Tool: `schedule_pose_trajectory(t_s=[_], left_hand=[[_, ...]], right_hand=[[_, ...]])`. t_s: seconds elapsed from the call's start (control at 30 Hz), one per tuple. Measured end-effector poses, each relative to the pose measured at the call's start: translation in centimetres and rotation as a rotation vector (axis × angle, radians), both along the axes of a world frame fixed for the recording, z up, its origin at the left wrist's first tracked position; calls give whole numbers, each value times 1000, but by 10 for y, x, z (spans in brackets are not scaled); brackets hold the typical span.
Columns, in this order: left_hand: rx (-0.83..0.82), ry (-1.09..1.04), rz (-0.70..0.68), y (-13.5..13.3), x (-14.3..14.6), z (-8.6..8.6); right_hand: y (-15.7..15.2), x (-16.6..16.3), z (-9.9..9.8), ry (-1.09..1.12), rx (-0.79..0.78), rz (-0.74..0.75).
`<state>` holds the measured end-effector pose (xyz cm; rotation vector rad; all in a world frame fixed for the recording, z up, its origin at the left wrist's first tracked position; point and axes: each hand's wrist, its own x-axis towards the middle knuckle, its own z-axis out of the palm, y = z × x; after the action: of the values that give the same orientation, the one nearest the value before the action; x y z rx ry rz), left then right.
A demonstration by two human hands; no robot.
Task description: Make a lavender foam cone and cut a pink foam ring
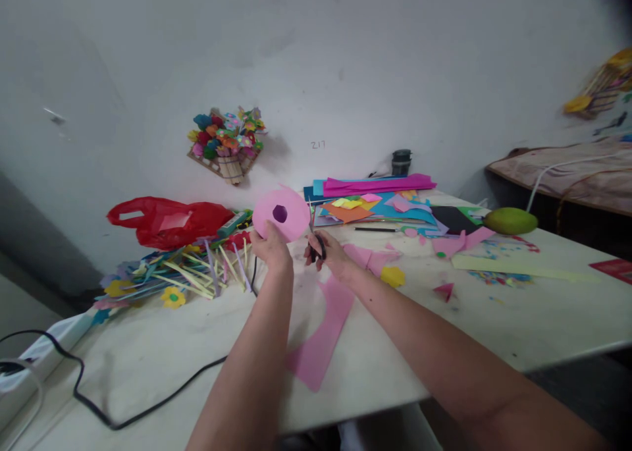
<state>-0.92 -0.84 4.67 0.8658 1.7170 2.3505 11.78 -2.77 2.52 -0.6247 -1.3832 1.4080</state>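
Observation:
My left hand [273,245] pinches the lower edge of a round pink paper disc [296,212], which is held up above the table. A dark, many-sided spot shows at the disc's middle; whether it is a hole or a dark piece I cannot tell. My right hand [330,252] grips a pair of scissors [318,245] by the dark handles. Their blades point upward at the disc's right edge. Beneath my hands, a curved pink paper offcut [323,336] lies on the table [385,365]. A yellow paper flower piece [392,276] rests near my right forearm.
Left are a red plastic bag [148,230], a heap of paper strips [187,273] and a black cable [113,424]. Coloured paper sheets [380,186] are stacked at the back. A green mango-like fruit [511,220] sits right. A paper flower bouquet [227,138] hangs on the wall.

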Motion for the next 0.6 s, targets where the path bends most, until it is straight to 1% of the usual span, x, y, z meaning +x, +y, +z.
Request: schedule_pose_trajectory(t_s=[0.17, 0.43, 0.6], left_hand=[[29, -9, -12, 0, 1, 0], [5, 28, 13, 2, -2, -1], [-11, 56, 21, 2, -7, -1]], right_hand=[[2, -1, -1, 6, 18, -22], [6, -3, -2, -6, -4, -69], [9, -1, -5, -41, 22, -73]])
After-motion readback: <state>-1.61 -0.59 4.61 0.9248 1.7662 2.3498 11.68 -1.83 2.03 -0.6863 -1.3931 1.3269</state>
